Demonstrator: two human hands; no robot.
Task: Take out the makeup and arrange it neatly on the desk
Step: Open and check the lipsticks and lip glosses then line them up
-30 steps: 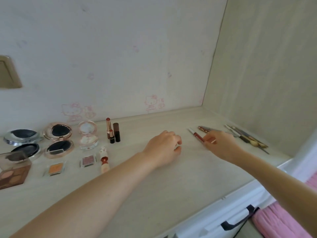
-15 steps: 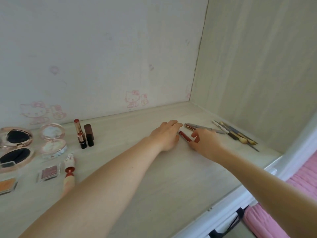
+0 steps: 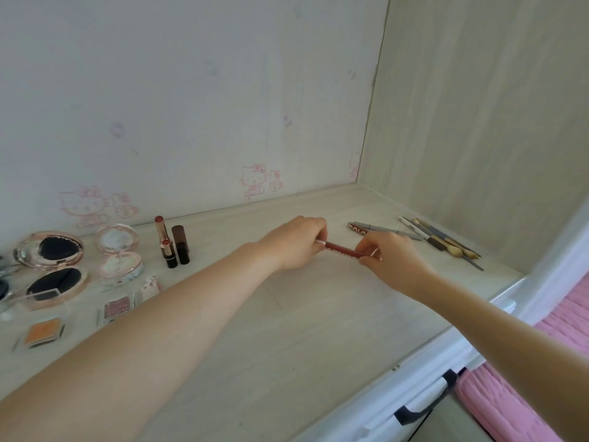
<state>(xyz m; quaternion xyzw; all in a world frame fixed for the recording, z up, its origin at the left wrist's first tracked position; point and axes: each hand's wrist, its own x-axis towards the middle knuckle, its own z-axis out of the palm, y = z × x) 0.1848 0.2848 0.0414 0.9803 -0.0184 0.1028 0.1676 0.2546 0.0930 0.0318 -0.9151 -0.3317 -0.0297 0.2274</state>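
Lip pencil (image 3: 340, 249): slim, dark red, silver-capped, pinched between left hand (image 3: 294, 244) and right hand (image 3: 393, 258).

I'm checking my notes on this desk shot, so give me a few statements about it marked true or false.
1. Both hands hold the red pencil. True: left hand and right hand each grip an end.
2. The brushes lie at the desk's left end. False: they lie at the right, near the side wall.
3. Two lipsticks stand uncapped. True.
4. The orange eyeshadow is stacked on a compact. False: it lies on the desk.
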